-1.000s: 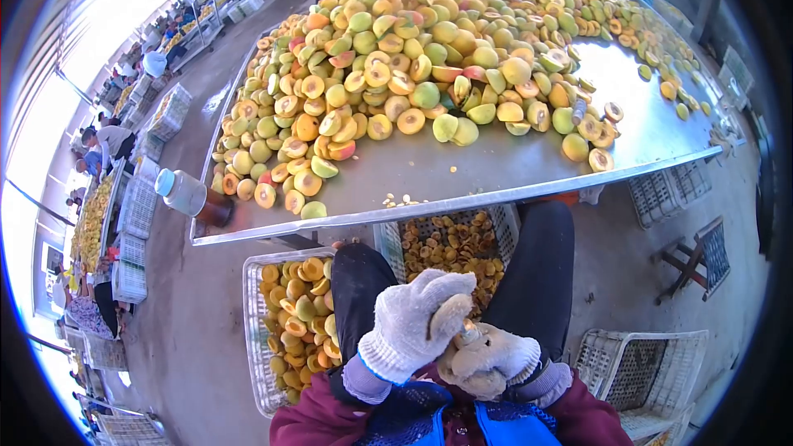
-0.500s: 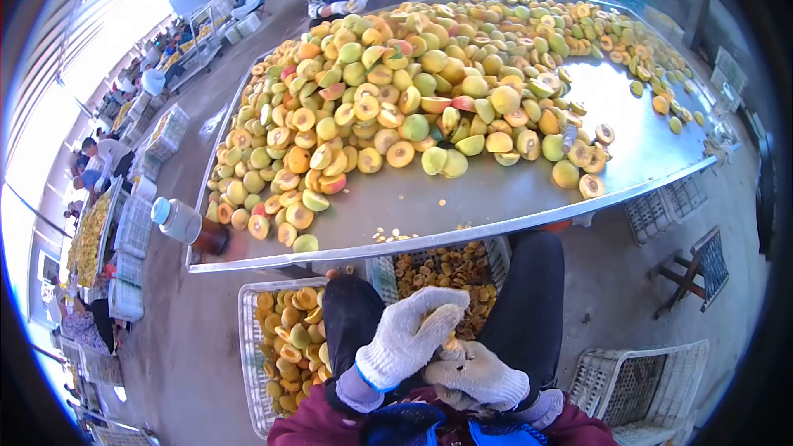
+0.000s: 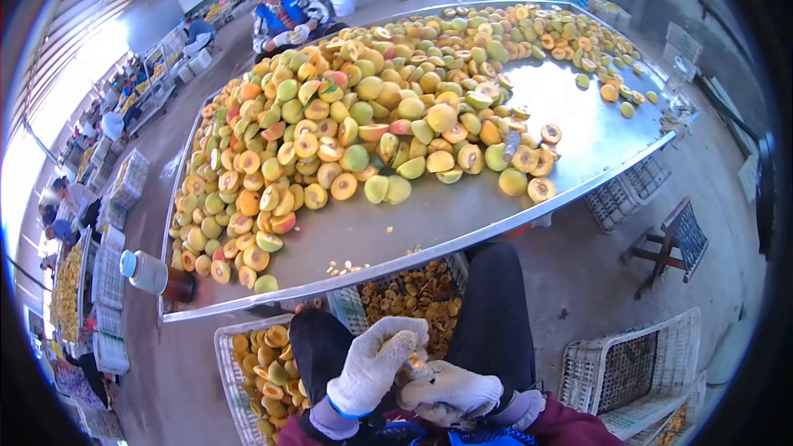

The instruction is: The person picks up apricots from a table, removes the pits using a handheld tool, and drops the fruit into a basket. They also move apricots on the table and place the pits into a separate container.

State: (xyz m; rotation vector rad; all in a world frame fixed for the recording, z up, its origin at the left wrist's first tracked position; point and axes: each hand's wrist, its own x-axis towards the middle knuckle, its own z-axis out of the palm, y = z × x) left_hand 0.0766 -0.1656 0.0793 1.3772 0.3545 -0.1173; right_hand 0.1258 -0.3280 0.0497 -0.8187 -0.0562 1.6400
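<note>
Both hands wear pale knitted gloves and meet low in front of my body, above a crate. My left hand (image 3: 372, 367) is curled, its thumb and fingertips closed near the right hand. My right hand (image 3: 453, 392) is closed too, its fingers folded inward. A small orange-brown and greyish piece (image 3: 419, 366) shows between the hands; what it is cannot be made out. Below them a crate (image 3: 349, 310) holds browned fruit pieces (image 3: 409, 297). Beside my left knee another crate (image 3: 225, 363) holds yellow fruit halves (image 3: 268, 372).
A metal table (image 3: 396, 235) carries a heap of peach-like fruit (image 3: 330, 140), many halved. A bottle of brown liquid (image 3: 157, 275) stands at its left corner. Pale kernels (image 3: 345, 268) lie by the near edge. A stool (image 3: 671, 239) and crate (image 3: 632, 372) are right. A person (image 3: 289, 21) works opposite.
The view has swung, so the table and heap sit further left and slightly lower. My hands stay together; the left has shifted its grip, its fingers bent more.
</note>
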